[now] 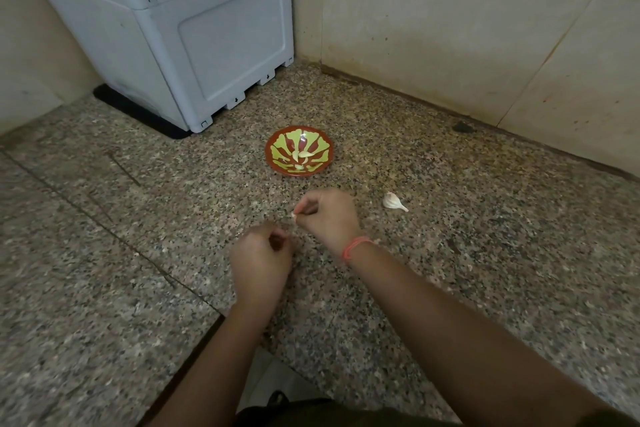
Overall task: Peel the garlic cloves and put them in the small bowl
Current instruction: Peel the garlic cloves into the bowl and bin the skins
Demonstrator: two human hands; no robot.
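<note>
1. Right hand sits just in front of the bowl, fingers curled and pinched together on a tiny white clove. Only a sliver pokes out, so it could be just the skin; too small to say.
2. Left hand is right beside it and a bit closer to the body, fingers curled in. I honestly can't tell if it's holding anything or just loosely closed.
3. Peeled cloves are already lying in the bowl, so I'd guess we're partway through. One unpeeled garlic chunk lies on the counter, off to the right of the right hand and not touching anything.
4. Handling-wise, going by looks:
   - A clove weighs next to nothing and is firm, but the skin is papery and tears in bits.
   - Once bare, it probably gets a little tacky and slick, so it could pop out of a tight pinch.
   - Best bet is to hold the fat middle with one hand and pick at the pointed tip or the root end with the other hand's nails.
5. The chunk on the counter looks like several cloves joined, so it likely needs breaking apart first.
6. The bowl is shallow and close, so dropping cloves in should be easy.
</note>
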